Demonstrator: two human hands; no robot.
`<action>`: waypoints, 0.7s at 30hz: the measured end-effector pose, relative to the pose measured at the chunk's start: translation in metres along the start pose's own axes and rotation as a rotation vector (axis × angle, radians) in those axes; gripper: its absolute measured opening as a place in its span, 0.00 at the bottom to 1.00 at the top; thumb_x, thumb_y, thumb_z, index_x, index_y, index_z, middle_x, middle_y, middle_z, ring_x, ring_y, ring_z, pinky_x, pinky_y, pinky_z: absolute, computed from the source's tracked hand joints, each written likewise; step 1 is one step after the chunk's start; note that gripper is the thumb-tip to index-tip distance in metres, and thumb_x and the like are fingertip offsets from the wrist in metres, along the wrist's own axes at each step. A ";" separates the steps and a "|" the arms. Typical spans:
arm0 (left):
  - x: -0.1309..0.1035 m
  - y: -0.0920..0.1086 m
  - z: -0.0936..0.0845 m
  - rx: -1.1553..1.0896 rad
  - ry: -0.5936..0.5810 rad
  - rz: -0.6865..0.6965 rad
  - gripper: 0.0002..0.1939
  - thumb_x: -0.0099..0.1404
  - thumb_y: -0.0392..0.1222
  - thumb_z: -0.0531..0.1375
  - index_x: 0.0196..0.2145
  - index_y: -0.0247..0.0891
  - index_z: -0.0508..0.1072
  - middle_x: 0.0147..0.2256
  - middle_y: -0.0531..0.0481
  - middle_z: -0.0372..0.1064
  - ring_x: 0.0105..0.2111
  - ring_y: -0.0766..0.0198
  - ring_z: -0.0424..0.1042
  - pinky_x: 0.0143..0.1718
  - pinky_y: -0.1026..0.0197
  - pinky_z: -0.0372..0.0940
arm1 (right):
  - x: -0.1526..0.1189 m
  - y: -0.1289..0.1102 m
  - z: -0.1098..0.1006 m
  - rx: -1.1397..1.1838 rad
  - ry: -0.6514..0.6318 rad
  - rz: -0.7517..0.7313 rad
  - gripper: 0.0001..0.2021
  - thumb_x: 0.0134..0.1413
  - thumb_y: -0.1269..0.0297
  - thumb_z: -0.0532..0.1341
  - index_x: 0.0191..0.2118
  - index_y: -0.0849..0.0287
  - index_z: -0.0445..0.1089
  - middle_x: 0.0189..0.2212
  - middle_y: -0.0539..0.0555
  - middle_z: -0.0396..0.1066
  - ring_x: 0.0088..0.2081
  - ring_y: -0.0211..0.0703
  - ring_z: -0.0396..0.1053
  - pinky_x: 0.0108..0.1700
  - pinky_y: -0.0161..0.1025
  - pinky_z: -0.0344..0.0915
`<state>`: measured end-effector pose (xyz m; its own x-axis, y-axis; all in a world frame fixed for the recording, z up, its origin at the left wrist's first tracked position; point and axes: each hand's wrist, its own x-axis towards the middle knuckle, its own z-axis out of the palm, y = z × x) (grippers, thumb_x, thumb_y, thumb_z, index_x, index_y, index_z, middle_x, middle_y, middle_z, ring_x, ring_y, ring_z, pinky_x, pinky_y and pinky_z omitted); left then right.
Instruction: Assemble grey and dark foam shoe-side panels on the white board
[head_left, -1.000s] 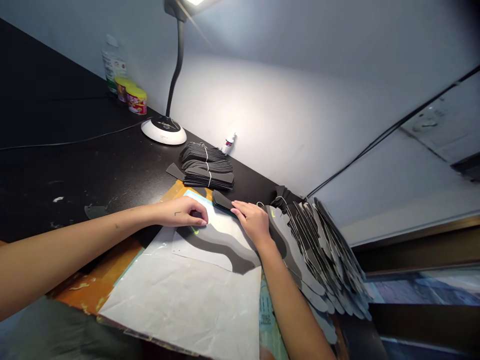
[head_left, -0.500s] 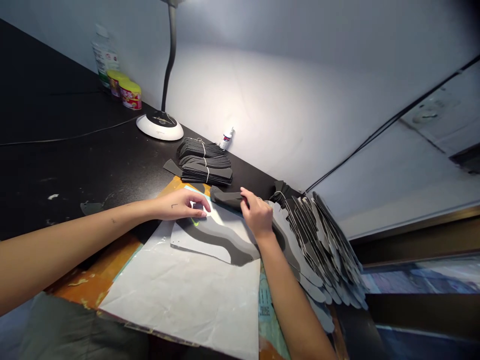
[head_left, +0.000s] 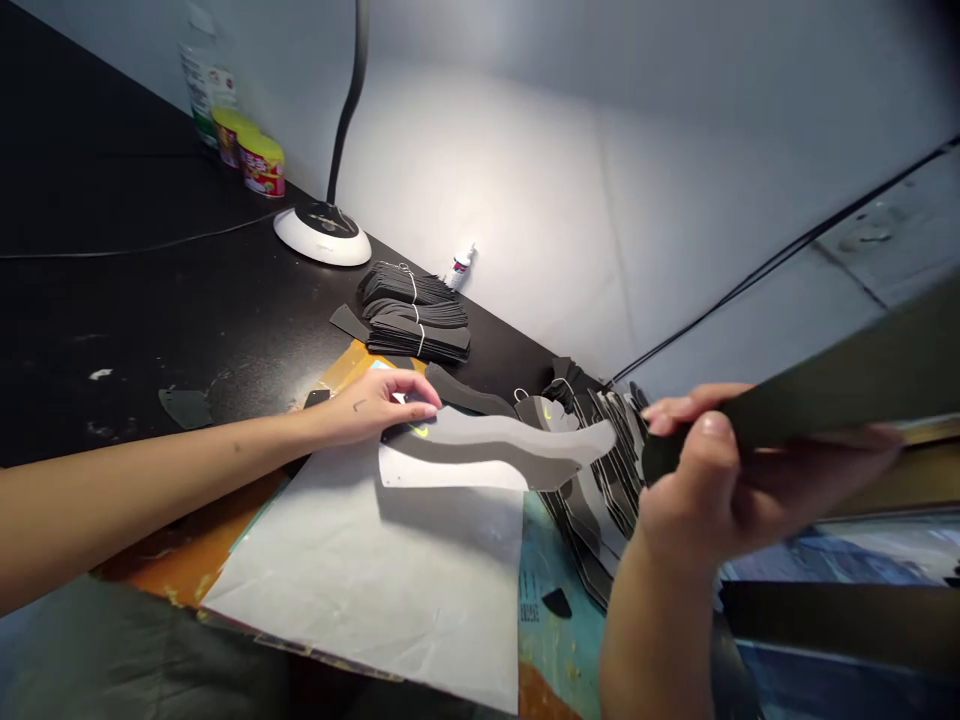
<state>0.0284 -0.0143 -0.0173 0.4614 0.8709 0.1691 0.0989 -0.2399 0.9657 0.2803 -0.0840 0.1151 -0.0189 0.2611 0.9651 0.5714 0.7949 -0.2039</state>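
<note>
right hand (head_left: 720,490) has lifted a dark piece (head_left: 847,370) above the black desk (head_left: 232,320)

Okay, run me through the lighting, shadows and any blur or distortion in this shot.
Head view: bright glow on the wall, fading to a dark top right corner; shadow below the patterned piece on the white sheet; dull sheen on the black table; clear bottle soft; right hand and dark piece look oversized, probably from lens closeness.
</note>
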 end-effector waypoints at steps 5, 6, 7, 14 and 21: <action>-0.009 -0.004 0.016 0.186 -0.172 0.035 0.13 0.68 0.51 0.61 0.39 0.38 0.75 0.36 0.50 0.75 0.36 0.61 0.72 0.37 0.62 0.64 | -0.051 -0.004 -0.004 -0.081 -0.647 0.200 0.19 0.60 0.76 0.55 0.54 0.50 0.64 0.44 0.55 0.68 0.46 0.46 0.69 0.46 0.45 0.70; -0.009 -0.003 0.015 0.214 -0.176 0.043 0.12 0.68 0.49 0.60 0.40 0.38 0.75 0.37 0.50 0.75 0.36 0.61 0.71 0.37 0.62 0.64 | -0.067 0.000 -0.001 -0.041 -0.807 0.225 0.24 0.61 0.78 0.52 0.59 0.48 0.63 0.46 0.55 0.67 0.47 0.46 0.69 0.47 0.46 0.70; -0.009 -0.003 0.012 0.241 -0.171 0.063 0.11 0.69 0.47 0.59 0.42 0.37 0.75 0.38 0.49 0.74 0.37 0.61 0.71 0.38 0.62 0.63 | -0.082 0.004 0.002 -0.013 -0.903 0.242 0.26 0.62 0.79 0.51 0.60 0.46 0.64 0.45 0.55 0.67 0.46 0.46 0.69 0.47 0.45 0.71; 0.000 0.002 -0.010 0.329 -0.270 0.253 0.14 0.71 0.49 0.59 0.39 0.39 0.80 0.38 0.46 0.76 0.38 0.60 0.72 0.42 0.62 0.64 | -0.132 0.023 0.010 0.202 -0.965 0.244 0.21 0.66 0.72 0.55 0.60 0.46 0.70 0.42 0.54 0.68 0.44 0.45 0.67 0.48 0.44 0.68; -0.004 0.006 -0.007 0.317 -0.505 0.148 0.13 0.68 0.50 0.63 0.43 0.39 0.82 0.37 0.47 0.75 0.33 0.65 0.70 0.32 0.68 0.62 | -0.139 0.021 0.007 0.076 -0.960 0.188 0.23 0.67 0.70 0.55 0.64 0.46 0.66 0.43 0.54 0.69 0.43 0.46 0.65 0.47 0.45 0.61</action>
<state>0.0206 -0.0162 -0.0104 0.8435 0.5262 0.1073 0.2235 -0.5257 0.8207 0.2893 -0.0999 -0.0240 -0.6114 0.6948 0.3788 0.5799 0.7191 -0.3830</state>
